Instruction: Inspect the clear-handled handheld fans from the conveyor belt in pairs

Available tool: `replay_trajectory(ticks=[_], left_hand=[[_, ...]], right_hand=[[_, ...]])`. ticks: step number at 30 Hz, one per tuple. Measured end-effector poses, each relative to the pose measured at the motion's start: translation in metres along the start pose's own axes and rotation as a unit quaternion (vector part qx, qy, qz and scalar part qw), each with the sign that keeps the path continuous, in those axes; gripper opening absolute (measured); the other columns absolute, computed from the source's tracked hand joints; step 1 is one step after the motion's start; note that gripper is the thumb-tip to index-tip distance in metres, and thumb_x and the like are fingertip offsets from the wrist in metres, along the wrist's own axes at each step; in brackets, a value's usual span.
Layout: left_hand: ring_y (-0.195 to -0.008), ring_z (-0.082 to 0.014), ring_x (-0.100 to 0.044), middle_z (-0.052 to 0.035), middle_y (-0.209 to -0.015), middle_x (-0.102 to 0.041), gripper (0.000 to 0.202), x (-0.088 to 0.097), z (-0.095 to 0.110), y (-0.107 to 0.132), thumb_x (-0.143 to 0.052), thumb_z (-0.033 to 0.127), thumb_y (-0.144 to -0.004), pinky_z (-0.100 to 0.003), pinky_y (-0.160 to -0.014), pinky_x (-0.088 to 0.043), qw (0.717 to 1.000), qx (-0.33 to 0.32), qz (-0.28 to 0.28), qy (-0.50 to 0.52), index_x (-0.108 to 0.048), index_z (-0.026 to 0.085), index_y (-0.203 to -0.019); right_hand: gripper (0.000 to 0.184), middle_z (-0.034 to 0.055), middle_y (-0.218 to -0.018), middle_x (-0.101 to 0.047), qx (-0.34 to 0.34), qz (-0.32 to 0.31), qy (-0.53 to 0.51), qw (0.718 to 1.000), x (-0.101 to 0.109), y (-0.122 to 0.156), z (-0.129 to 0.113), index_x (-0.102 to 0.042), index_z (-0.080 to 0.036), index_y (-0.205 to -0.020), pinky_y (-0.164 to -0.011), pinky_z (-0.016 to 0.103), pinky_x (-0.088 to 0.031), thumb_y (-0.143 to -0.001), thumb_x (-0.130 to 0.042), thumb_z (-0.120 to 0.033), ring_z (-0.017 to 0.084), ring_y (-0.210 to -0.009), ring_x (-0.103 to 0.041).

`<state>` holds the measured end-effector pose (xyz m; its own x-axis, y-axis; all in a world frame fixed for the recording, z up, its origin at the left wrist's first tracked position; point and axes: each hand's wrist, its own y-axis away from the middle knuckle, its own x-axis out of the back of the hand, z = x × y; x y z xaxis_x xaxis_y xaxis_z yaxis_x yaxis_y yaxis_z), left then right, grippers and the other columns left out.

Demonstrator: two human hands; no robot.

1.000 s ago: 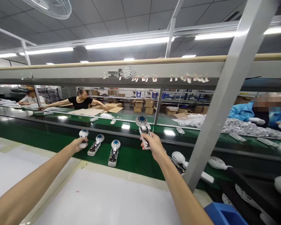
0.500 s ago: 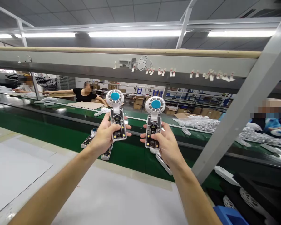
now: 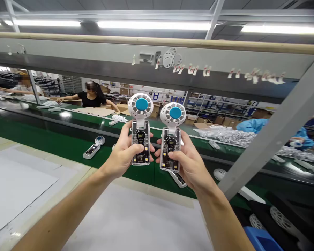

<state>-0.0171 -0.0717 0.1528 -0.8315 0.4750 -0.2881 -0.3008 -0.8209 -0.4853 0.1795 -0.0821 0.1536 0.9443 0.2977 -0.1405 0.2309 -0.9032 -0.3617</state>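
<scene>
Both forearms reach forward. The left hand (image 3: 122, 155) is clenched round the first fan (image 3: 140, 139), thumb on its face. The right hand (image 3: 189, 162) grips the second fan (image 3: 171, 146). Both fans stand upright above the near edge of the green conveyor belt (image 3: 54, 146). The right hand hides most of a third fan (image 3: 178, 178) on the belt. A loose fan (image 3: 93, 148) lies left. A slanted grey strut (image 3: 272, 139) crosses the belt at the right.

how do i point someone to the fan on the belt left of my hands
Start at the long green conveyor belt across the view. Left of the left hand, one small fan lies flat on it. Unlike the two fans held upright, no hand touches it.
</scene>
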Motion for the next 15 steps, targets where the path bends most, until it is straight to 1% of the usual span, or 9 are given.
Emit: replay_trajectory(ticks=[2, 6, 8, 11, 15], left_hand=[[-0.077, -0.0209, -0.074, -0.0106, -0.122, -0.063, 0.069, 0.0, -0.0009, 0.0, -0.068, 0.018, -0.08, -0.031, -0.057, -0.061, 1.0, -0.003, -0.008, 0.003, -0.028, 0.025, -0.136], [-0.088, -0.0254, -0.074, -0.0126, -0.125, -0.06, 0.07, -0.0003, -0.0029, -0.0008, -0.068, 0.017, -0.08, -0.029, -0.055, -0.06, 1.0, -0.009, -0.015, 0.01, -0.026, 0.025, -0.136], [-0.089, -0.0254, -0.073, -0.0123, -0.124, -0.06, 0.07, -0.0003, -0.0039, -0.0012, -0.067, 0.017, -0.08, -0.029, -0.056, -0.06, 1.0, -0.011, -0.018, 0.01, -0.026, 0.025, -0.136], [-0.084, -0.0223, -0.073, -0.0103, -0.12, -0.061, 0.069, -0.0003, -0.0046, -0.0014, -0.068, 0.017, -0.08, -0.03, -0.057, -0.061, 1.0, -0.015, -0.008, 0.009, -0.027, 0.024, -0.136], [-0.068, -0.0166, -0.071, -0.0054, -0.112, -0.063, 0.071, 0.0007, -0.0032, -0.0007, -0.068, 0.017, -0.08, -0.03, -0.057, -0.06, 1.0, -0.018, 0.011, 0.017, -0.026, 0.025, -0.138]], right_hand=[[0.071, 0.001, -0.109, -0.068, 0.001, 0.003, -0.003, 1.0, -0.0012, -0.0005, 0.0008, -0.034, -0.032, -0.139, -0.064, 0.031, -0.062, -0.078, -0.065, -0.016, 0.017, -0.079, -0.071], [0.072, 0.0004, -0.107, -0.068, 0.002, 0.016, -0.011, 1.0, -0.003, -0.002, 0.0032, -0.034, -0.032, -0.138, -0.065, 0.031, -0.062, -0.075, -0.066, -0.016, 0.016, -0.077, -0.07], [0.072, 0.0, -0.106, -0.068, 0.006, 0.017, -0.013, 1.0, -0.0035, -0.0028, 0.0047, -0.034, -0.031, -0.138, -0.065, 0.032, -0.062, -0.075, -0.065, -0.016, 0.016, -0.076, -0.07], [0.073, 0.0, -0.106, -0.068, 0.016, 0.018, -0.021, 0.999, -0.0044, -0.0035, 0.0066, -0.034, -0.031, -0.138, -0.062, 0.031, -0.06, -0.073, -0.064, -0.015, 0.016, -0.074, -0.07], [0.074, 0.0011, -0.106, -0.068, 0.008, 0.032, -0.025, 0.999, -0.0056, -0.002, 0.0068, -0.035, -0.03, -0.14, -0.061, 0.031, -0.06, -0.073, -0.064, -0.016, 0.016, -0.072, -0.069]])
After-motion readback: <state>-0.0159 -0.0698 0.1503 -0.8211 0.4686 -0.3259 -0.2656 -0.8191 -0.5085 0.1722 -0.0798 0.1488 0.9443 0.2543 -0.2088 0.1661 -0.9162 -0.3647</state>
